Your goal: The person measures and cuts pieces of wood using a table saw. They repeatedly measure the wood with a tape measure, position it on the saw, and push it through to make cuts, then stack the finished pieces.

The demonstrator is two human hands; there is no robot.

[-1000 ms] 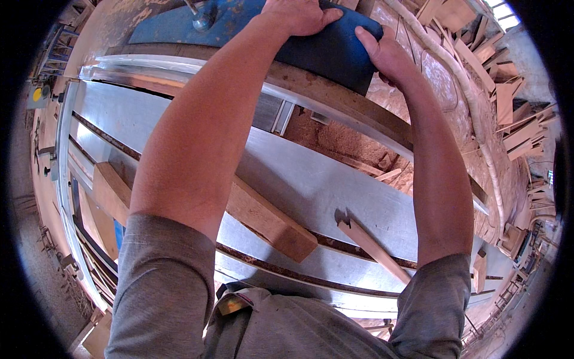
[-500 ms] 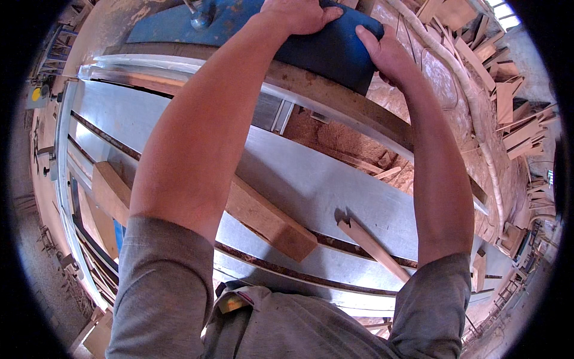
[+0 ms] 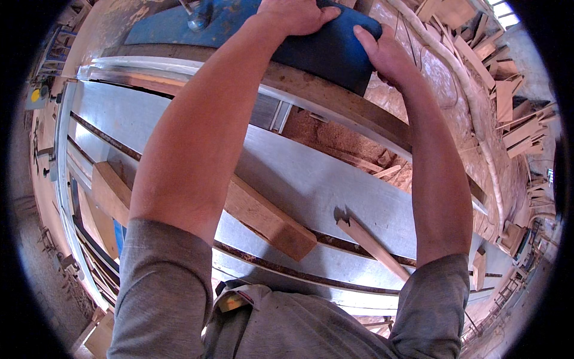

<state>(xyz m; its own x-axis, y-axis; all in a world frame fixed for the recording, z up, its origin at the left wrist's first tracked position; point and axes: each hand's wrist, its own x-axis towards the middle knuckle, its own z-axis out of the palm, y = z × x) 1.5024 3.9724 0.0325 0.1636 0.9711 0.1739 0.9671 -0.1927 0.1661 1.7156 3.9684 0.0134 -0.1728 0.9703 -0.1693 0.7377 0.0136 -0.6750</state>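
Observation:
A blue panel point(image 3: 335, 51) with a dark lower part stands along the far side of a metal machine table. My left hand point(image 3: 293, 17) lies over its upper edge, thumb stretched across the blue face; the other fingers are mostly out of sight. At the panel's right edge, my right hand point(image 3: 385, 52) grips with the thumb in front and the fingers curled behind. Below both hands, a long wooden rail point(image 3: 341, 99) runs along the panel's foot.
On the metal table point(image 3: 323, 185) lie a thick wooden beam point(image 3: 266, 218) and a thin wooden stick point(image 3: 373, 248). Beyond a gap, sawdust point(image 3: 329, 137) covers the ground. Wood offcuts point(image 3: 508, 102) pile up at far right. A metal rod with a rounded end point(image 3: 197, 19) stands by the panel.
Hardly anything differs. My hands and the blue panel appear very slightly further left, with the same hold kept.

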